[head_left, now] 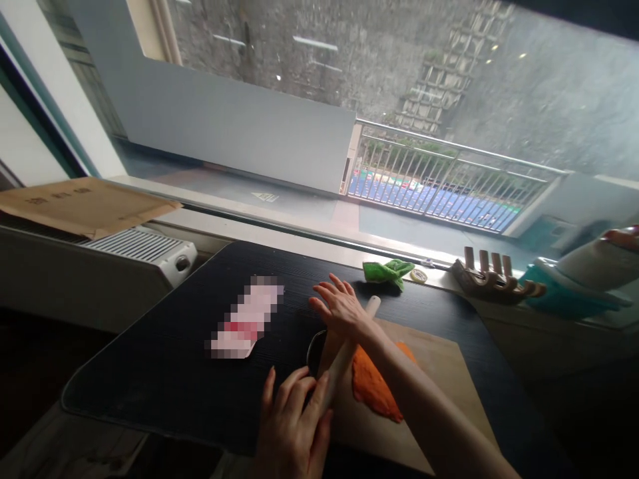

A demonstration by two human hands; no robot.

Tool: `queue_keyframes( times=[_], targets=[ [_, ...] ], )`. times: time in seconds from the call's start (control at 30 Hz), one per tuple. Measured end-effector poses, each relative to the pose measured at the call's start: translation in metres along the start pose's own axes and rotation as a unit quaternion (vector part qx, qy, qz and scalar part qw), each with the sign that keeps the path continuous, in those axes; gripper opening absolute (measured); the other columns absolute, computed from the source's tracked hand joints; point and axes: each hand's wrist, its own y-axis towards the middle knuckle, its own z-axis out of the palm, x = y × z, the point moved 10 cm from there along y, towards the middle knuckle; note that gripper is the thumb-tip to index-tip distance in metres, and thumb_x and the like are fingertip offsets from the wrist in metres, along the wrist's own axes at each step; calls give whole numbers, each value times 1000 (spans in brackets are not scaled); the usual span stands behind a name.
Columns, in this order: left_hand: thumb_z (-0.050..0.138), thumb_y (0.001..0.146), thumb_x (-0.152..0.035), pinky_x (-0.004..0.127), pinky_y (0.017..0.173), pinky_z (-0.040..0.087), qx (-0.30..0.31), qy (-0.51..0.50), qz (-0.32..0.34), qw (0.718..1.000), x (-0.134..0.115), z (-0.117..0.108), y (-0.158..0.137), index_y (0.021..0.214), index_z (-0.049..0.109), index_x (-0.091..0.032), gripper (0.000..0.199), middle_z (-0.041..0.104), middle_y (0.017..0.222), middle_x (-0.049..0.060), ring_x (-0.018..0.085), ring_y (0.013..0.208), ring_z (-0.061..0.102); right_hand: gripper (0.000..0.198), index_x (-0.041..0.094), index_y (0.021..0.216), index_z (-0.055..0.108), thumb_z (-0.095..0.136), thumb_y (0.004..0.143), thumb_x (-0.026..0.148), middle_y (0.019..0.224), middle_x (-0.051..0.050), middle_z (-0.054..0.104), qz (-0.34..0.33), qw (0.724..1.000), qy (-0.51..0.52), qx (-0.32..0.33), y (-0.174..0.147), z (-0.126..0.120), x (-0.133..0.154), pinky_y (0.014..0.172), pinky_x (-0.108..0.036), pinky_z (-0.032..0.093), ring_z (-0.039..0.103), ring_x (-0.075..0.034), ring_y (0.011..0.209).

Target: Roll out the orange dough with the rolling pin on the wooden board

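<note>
A pale wooden rolling pin (337, 372) lies slantwise over a brown board (444, 362) on the dark table. My right hand (340, 307) reaches across it, palm down near its upper part, fingers stretched out past the pin. Close to its lower end is my left hand (294, 416), fingers apart and the index side touching the pin. A flattened sheet of orange dough-like material (374, 386) rests on the board, partly covered by my right forearm. Beside the pin, a dark round thing with a shiny rim (314, 349) is mostly hidden.
A pixelated pink packet (247, 319) lies left on the black table (164, 372). Beyond my hands are a green cloth (388, 271) and a tape roll (418, 275). A brown pronged holder (494, 279) and teal basin (564, 293) stand right. A radiator (144, 249) bears a brown envelope (90, 203).
</note>
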Motion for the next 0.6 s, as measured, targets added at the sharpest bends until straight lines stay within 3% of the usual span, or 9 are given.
queue_keyframes(
  times=[0.17, 0.23, 0.33, 0.47, 0.53, 0.6],
  targets=[
    [50, 83, -22, 52, 107, 26, -174, -117, -22, 977, -23, 0, -10, 107, 64, -30, 28, 59, 90, 2, 20, 103, 56, 46, 26, 132, 47, 29, 96, 48, 139, -1, 46, -36, 999, -27, 20, -68, -15, -19, 112, -45, 17, 15, -22, 139],
    [48, 84, -23, 53, 107, 25, -213, -132, -18, 968, -29, 0, -14, 101, 65, -31, 26, 57, 87, 1, 19, 101, 57, 43, 28, 131, 48, 28, 97, 45, 138, 1, 47, -34, 998, -38, 25, -89, -21, -27, 112, -46, 17, 16, -22, 139],
    [46, 86, -22, 54, 108, 23, -161, -118, -11, 980, -24, 3, -12, 111, 62, -26, 30, 59, 91, 3, 21, 105, 56, 43, 28, 129, 49, 28, 97, 46, 138, 1, 47, -20, 999, -42, 14, -81, -20, -26, 112, -46, 16, 16, -22, 139],
    [54, 84, -29, 55, 109, 21, -45, -70, -37, 996, 0, 2, -13, 121, 55, -18, 38, 61, 102, 7, 25, 111, 52, 51, 23, 133, 46, 30, 95, 53, 141, -3, 43, -31, 999, -25, 13, -20, 0, 5, 112, -46, 15, 15, -22, 139],
    [55, 84, -27, 55, 109, 22, -34, -54, -49, 997, 5, -2, -14, 123, 54, -19, 39, 60, 106, 8, 25, 112, 52, 54, 22, 134, 43, 31, 94, 55, 142, -4, 42, -51, 998, -17, 19, 1, 8, 21, 112, -46, 16, 16, -23, 139],
    [52, 84, -22, 55, 108, 23, -52, -57, -48, 996, 1, -4, -14, 125, 53, -19, 41, 59, 107, 8, 25, 113, 51, 56, 21, 136, 42, 33, 93, 56, 142, -5, 42, -70, 997, -17, 22, 1, 8, 27, 112, -46, 16, 16, -23, 139]
  ],
)
